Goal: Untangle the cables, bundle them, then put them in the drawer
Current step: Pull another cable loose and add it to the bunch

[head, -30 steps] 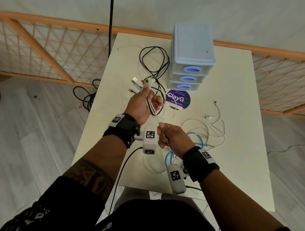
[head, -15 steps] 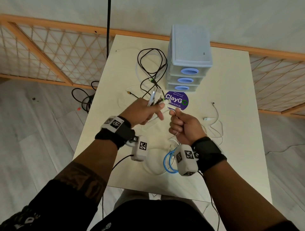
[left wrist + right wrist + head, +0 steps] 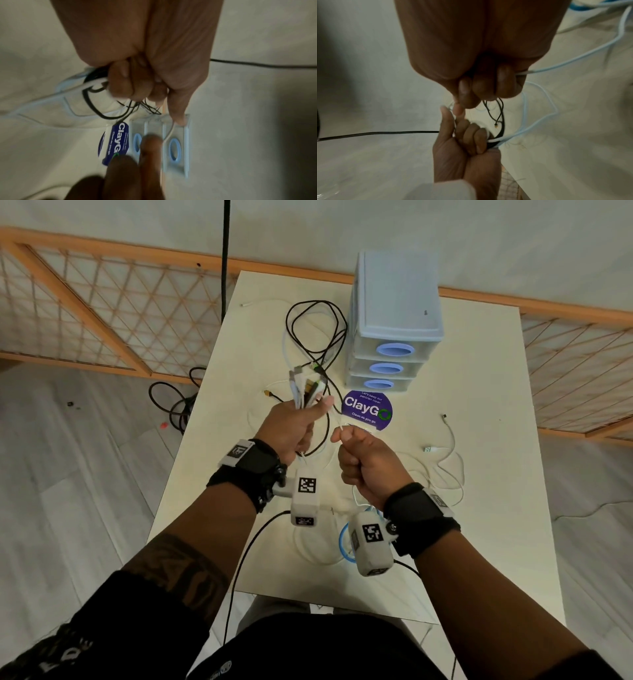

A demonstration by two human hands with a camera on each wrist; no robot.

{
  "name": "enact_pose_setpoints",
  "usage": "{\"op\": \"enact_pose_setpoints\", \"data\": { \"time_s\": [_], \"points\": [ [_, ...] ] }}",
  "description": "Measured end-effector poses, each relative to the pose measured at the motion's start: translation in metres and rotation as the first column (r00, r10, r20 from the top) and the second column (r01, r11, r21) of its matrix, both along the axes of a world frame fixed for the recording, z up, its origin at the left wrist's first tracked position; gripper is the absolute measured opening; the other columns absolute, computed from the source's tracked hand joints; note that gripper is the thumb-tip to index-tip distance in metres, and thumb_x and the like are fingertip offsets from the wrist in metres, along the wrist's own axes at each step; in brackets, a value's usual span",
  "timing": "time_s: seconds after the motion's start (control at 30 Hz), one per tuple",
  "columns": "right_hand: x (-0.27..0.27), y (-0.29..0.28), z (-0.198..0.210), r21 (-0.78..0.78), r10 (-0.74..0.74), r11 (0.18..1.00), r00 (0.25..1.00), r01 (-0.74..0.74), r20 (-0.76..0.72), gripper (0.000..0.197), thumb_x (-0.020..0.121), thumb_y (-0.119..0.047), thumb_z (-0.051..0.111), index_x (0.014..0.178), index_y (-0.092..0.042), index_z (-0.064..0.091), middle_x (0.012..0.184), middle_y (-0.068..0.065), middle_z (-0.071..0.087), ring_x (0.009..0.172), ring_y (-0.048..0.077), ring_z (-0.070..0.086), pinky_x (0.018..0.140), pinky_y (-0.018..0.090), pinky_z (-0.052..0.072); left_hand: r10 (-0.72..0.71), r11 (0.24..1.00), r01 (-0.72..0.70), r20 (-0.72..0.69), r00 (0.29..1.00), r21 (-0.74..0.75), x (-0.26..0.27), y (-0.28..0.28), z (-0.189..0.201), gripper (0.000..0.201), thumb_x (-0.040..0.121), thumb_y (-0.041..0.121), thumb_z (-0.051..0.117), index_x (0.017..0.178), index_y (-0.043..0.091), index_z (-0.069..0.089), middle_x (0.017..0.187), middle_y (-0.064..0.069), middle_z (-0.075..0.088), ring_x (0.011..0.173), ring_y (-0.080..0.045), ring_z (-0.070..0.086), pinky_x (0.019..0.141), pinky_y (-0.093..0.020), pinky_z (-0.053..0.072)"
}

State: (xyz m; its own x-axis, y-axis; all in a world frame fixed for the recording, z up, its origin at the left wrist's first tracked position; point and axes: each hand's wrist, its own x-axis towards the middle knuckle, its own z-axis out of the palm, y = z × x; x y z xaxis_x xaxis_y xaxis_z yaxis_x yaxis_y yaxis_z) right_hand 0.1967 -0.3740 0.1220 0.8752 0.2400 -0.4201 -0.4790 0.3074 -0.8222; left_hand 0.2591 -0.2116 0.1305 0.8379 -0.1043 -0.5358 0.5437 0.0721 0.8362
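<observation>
On the floor at far left, beside the table (image 3: pixel 479 419), a coil of black cord (image 3: pixel 176 402). Left hand (image 3: pixel 294 426) raised over the table, fingers curled tight round a bunch of cables (image 3: pixel 305 386), black and white together, plug ends sticking up past the knuckles and the rest trailing down from the fist to the tabletop. Behind it, toward the far edge, loose loops of black cable (image 3: pixel 315 333) lying flat. Just to the right, right hand (image 3: pixel 366 460) clenched, thumb and forefinger pinching a thin white cable (image 3: pixel 573 59) that also runs out of the little-finger side of the fist. Between and beyond the two hands, a round purple sticker (image 3: pixel 367 410). Behind that, a small stack of three drawers (image 3: pixel 394 344), all closed. Near the front edge, under the right wrist, a coiled blue cable (image 3: pixel 342 542). Farther right, another white cable (image 3: pixel 452 453) lying loose on the table, well apart from the hands.
</observation>
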Motion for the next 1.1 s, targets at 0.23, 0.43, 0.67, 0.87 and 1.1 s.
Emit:
{"op": "enact_pose_setpoints", "data": {
  "time_s": [0.23,0.43,0.67,0.87,1.1],
  "points": [
    [0.007,0.001,0.003,-0.015,0.002,1.0,1.0,-0.002,-0.027,0.028,0.108,-0.018,0.039,0.093,-0.011,0.061,0.057,-0.002,0.029,0.048,0.01,0.02,0.049,0.024,0.017,-0.055,0.989,0.038,0.113,0.992,0.145,0.003,-0.009,0.002,0.063,0.087,0.04,0.083,0.114,-0.016,0.068,0.045,0.008,0.033,0.041,-0.014,0.022,0.041,-0.022,0.023],
    [0.006,-0.001,-0.001,-0.148,0.026,0.989,0.999,-0.022,0.026,0.027,0.108,-0.023,0.044,0.091,-0.015,0.063,0.058,-0.004,0.029,0.054,0.013,0.018,0.055,0.032,0.011,0.042,0.996,-0.043,0.01,0.999,0.08,0.015,0.0,0.001,0.062,0.085,0.049,0.081,0.117,-0.004,0.072,0.05,0.008,0.028,0.046,-0.014,0.019,0.041,-0.023,0.02],
    [0.011,0.004,0.004,-0.137,0.044,0.99,0.999,-0.046,-0.015,0.028,0.108,-0.027,0.043,0.092,-0.016,0.064,0.055,-0.007,0.031,0.049,0.011,0.021,0.053,0.028,0.013,-0.143,0.98,0.131,0.079,0.987,0.147,0.01,-0.006,0.004,0.035,0.084,0.03,0.087,0.082,0.002,0.068,0.047,0.002,0.04,0.04,-0.014,0.023,0.042,-0.022,0.021],
    [0.003,0.0,0.001,-0.138,0.036,0.99,0.999,-0.039,-0.021,0.029,0.108,-0.023,0.042,0.093,-0.012,0.064,0.057,-0.007,0.03,0.052,0.011,0.021,0.049,0.024,0.018,0.185,0.968,-0.198,0.09,0.979,0.157,0.026,0.007,0.004,0.039,0.08,0.038,0.09,0.08,0.014,0.06,0.05,0.004,0.029,0.044,-0.015,0.02,0.043,-0.023,0.023],
    [0.001,-0.005,0.0,-0.073,0.03,0.997,0.999,-0.032,-0.033,0.03,0.105,-0.014,0.042,0.087,-0.008,0.065,0.063,0.002,0.043,0.057,0.015,0.032,0.055,0.026,0.028,0.347,0.937,-0.346,0.004,0.938,0.05,0.023,0.014,-0.004,0.04,0.088,0.05,0.079,0.104,0.013,0.082,0.05,0.007,0.022,0.049,-0.014,0.018,0.04,-0.023,0.024]
  ]
}}
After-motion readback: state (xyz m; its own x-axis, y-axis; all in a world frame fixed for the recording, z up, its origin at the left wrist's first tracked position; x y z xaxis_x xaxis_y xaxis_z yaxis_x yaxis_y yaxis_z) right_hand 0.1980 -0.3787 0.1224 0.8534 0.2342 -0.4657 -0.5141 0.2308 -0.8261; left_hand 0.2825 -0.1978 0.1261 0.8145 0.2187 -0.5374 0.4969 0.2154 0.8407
